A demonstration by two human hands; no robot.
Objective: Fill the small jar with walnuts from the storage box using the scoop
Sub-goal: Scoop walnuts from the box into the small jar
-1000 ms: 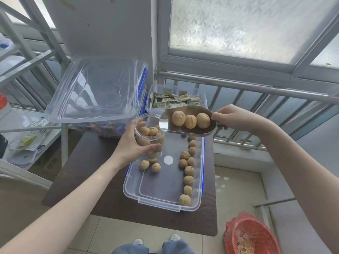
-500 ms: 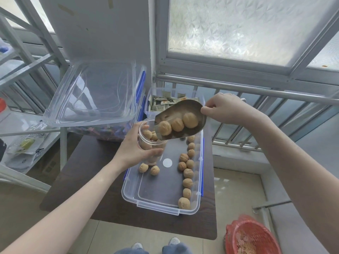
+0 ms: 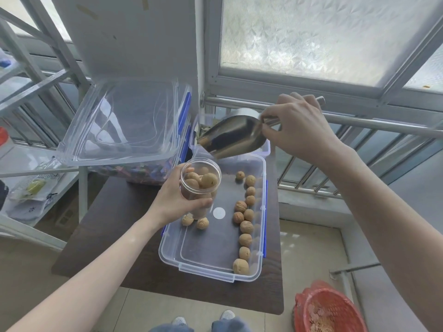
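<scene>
Head view looks down on a dark tabletop [image 3: 115,236] carrying a clear box [image 3: 211,267] at its right edge. Left hand [image 3: 177,200] grips a small jar [image 3: 201,185] upright over the box's far left part; the jar is filled with walnuts [image 3: 208,180] nearly to its rim. Right hand [image 3: 299,130] holds the handle of a metal scoop [image 3: 233,137], tilted mouth-down just above and behind the jar, its bowl looking empty. More walnuts lie in a row [image 3: 244,226] along the box's right wall, and two lie below the jar. A larger lidded tub [image 3: 129,125] sits at the tabletop's far left corner. A red basket [image 3: 330,310] stands on the floor near the right.
</scene>
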